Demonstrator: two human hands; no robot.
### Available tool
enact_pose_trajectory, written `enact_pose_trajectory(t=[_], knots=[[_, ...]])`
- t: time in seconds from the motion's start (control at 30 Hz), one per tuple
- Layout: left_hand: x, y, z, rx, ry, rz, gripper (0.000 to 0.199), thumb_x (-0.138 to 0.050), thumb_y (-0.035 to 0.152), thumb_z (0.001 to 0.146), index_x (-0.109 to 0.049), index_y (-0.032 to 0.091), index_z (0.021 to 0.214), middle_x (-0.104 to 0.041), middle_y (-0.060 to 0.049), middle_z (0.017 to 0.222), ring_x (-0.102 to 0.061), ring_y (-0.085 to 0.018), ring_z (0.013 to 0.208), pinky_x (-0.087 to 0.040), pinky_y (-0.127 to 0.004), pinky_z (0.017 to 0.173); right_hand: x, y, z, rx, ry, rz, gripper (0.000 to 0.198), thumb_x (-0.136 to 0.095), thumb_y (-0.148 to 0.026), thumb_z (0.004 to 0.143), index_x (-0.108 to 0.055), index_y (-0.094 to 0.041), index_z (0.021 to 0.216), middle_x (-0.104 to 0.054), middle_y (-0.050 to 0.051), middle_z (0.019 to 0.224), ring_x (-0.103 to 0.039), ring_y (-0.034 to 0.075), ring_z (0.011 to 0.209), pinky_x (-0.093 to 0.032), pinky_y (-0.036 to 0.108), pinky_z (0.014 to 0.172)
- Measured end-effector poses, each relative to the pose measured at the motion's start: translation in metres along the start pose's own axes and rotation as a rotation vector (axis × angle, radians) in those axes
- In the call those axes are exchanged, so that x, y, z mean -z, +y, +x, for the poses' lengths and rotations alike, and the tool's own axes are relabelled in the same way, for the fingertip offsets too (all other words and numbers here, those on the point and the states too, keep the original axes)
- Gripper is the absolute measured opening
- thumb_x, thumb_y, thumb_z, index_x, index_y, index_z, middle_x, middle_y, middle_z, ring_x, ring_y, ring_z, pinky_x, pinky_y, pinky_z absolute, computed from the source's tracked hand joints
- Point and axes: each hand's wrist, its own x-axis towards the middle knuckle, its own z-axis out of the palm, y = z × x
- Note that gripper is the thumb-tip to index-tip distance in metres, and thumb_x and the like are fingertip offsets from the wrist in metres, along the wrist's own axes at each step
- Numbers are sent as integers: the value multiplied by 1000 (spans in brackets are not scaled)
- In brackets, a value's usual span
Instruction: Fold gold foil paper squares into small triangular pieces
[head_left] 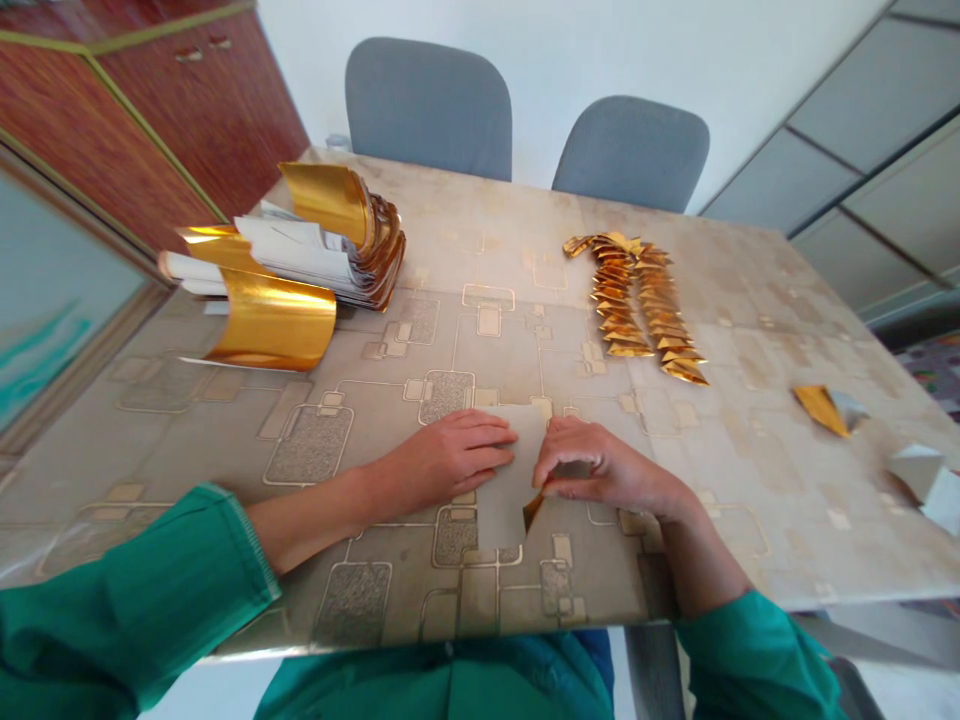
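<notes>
So we've got the sheet (502, 515) lying pale side up on the desk (465, 230), right in front of us near the close edge. Our left hand (469, 450) rests on its left part, grip relaxed and fingers stretched out flat across the paper. Our right hand (615, 465) is at the other side – that grip is pinching the sheet's near right corner between thumb and finger, with a bit of gold flap (532, 513) turned up there.

Over on the left there's a curled stack (386, 245), gold and white, with one shiny curled sheet (281, 325) just in front of it. Farther back on the right we see folded gold pieces in two rows, a left row (619, 300) and a right row (667, 310) – side by side. Toward the right end sit a gold piece (821, 408) and some pale paper (919, 475). Two grey chairs (427, 105) stand behind the desk.
</notes>
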Motion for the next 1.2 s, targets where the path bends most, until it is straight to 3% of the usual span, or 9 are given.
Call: enact_pose_trajectory(t=[0.17,0.37,0.53,0.8,0.97,1.1,1.2], knots=[[0,0,-1,28,-11,-41,23,-52,21,99,-68,18,114,-68,-10,126,-60,-23,121,-50,-45,104,1,5,-3,-20,-48,-22,19,-58,-35,97,-72,-23,95,-73,2,87,-59,16,85,-44,33,82],[2,1,-2,31,-17,-20,23,-52,22,98,-68,19,114,-66,-10,128,-59,-22,121,-49,-43,105,0,0,-2,5,-126,-38,15,-60,-27,96,-73,-24,90,-74,1,89,-60,16,90,-41,36,91],[7,3,-1,75,-40,10,21,-54,23,97,-68,18,113,-66,-11,118,-59,-22,112,-51,-41,99,-3,1,-8,9,-131,-124,11,-63,-19,92,-73,-23,92,-70,1,86,-59,16,89,-40,35,88],[9,3,-1,97,-49,-15,23,-51,24,99,-68,20,114,-65,-10,116,-59,-22,110,-51,-40,98,-1,1,-15,-22,-162,-180,9,-67,-23,91,-75,-24,95,-66,2,89,-58,17,91,-39,35,88],[14,5,1,107,-81,-30,36,-59,46,94,-66,17,114,-65,-13,120,-58,-25,112,-49,-42,98,1,-1,-22,-59,-209,-197,29,-76,-29,84,-70,-27,112,-65,4,108,-55,21,103,-37,38,93],[15,7,2,155,-129,-17,60,-70,65,78,-64,18,113,-63,-14,123,-57,-29,113,-46,-45,101,-7,-4,-18,-90,-163,-304,17,-73,-32,86,-70,-26,101,-63,3,103,-54,21,100,-35,37,90],[15,7,1,157,-134,-14,54,-70,62,80,-62,18,111,-62,-13,123,-56,-29,113,-44,-45,101,-11,-7,-14,-53,-143,-302,9,-62,-31,95,-69,-24,96,-64,2,97,-55,18,96,-35,35,88]])
